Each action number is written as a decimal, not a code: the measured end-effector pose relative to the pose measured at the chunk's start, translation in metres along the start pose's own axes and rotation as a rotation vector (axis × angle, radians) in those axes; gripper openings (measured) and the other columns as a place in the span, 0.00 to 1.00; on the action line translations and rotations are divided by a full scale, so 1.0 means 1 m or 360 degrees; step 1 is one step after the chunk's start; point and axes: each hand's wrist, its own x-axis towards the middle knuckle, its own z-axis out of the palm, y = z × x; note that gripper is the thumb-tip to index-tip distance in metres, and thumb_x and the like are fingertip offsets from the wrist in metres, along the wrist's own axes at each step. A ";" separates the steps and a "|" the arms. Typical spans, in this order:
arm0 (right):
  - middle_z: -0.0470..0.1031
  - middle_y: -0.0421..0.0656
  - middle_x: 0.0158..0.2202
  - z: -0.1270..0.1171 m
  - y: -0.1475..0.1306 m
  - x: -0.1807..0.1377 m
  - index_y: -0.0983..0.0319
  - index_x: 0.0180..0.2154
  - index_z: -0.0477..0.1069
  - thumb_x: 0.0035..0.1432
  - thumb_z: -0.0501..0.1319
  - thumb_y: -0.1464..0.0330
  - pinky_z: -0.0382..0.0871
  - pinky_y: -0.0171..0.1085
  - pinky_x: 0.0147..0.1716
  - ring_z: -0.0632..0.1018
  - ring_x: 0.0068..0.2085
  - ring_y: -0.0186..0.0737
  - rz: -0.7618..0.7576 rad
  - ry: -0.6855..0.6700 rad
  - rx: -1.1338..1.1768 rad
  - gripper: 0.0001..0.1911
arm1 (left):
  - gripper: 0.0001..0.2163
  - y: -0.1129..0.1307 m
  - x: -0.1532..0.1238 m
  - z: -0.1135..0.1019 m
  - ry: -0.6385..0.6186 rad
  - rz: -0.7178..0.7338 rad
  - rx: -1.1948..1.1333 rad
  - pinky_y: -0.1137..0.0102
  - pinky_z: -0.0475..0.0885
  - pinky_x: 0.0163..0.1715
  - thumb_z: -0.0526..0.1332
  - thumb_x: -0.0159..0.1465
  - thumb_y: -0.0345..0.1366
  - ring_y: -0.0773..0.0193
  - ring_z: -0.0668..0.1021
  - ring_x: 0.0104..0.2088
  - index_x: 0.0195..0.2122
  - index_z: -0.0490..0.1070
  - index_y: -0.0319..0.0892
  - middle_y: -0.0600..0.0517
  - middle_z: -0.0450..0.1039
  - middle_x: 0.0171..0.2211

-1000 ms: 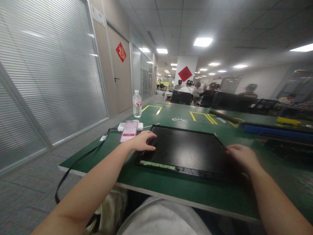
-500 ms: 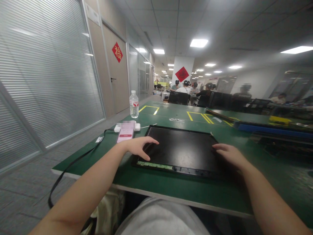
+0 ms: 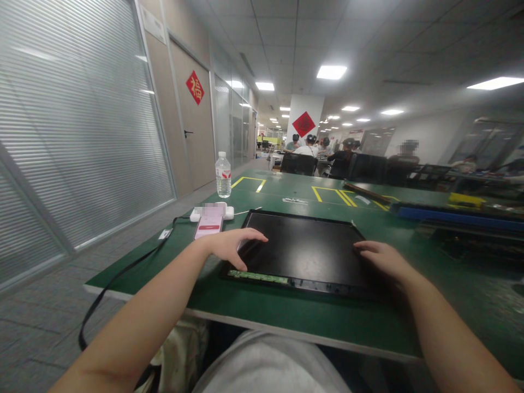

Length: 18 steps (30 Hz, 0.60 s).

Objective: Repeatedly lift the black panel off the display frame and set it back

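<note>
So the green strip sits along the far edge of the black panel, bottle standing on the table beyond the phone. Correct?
Wrong edge: the head view shows the green strip along the near edge of the black panel. The bottle does stand on the table beyond the phone.

Two hands (image 3: 231,244) (image 3: 382,261), one panel (image 3: 305,245), one phone (image 3: 209,226), one bottle (image 3: 223,176) and two red diamonds (image 3: 195,87) (image 3: 303,124) show.

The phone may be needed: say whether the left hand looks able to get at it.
Likely yes: the left hand is open at the dark panel, apparently gripping nothing, and nothing visible stands between it and the nearby phone.
</note>
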 end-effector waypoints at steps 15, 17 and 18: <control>0.83 0.42 0.46 0.001 0.008 0.003 0.56 0.41 0.83 0.52 0.61 0.67 0.71 0.40 0.53 0.81 0.50 0.47 -0.0045 -0.0032 -0.0003 0.16 | 0.37 0.001 0.002 0.004 -0.0009 0.0143 -0.0015 0.60 0.58 0.66 0.73 0.46 0.34 0.48 0.69 0.64 0.61 0.70 0.48 0.47 0.67 0.65; 0.83 0.42 0.45 0.002 0.012 0.005 0.56 0.41 0.84 0.51 0.61 0.66 0.72 0.39 0.51 0.81 0.49 0.47 -0.0119 0.0000 -0.0044 0.17 | 0.37 -0.002 0.003 0.004 -0.0007 0.0184 0.0011 0.59 0.59 0.66 0.73 0.46 0.33 0.48 0.69 0.63 0.61 0.70 0.47 0.47 0.67 0.65; 0.84 0.43 0.44 0.003 0.014 0.005 0.57 0.40 0.84 0.51 0.61 0.66 0.73 0.39 0.49 0.82 0.47 0.46 -0.0173 0.0031 -0.0077 0.16 | 0.38 -0.003 0.003 0.005 -0.0007 0.0205 0.0028 0.58 0.59 0.66 0.73 0.46 0.33 0.48 0.69 0.63 0.61 0.69 0.47 0.46 0.66 0.65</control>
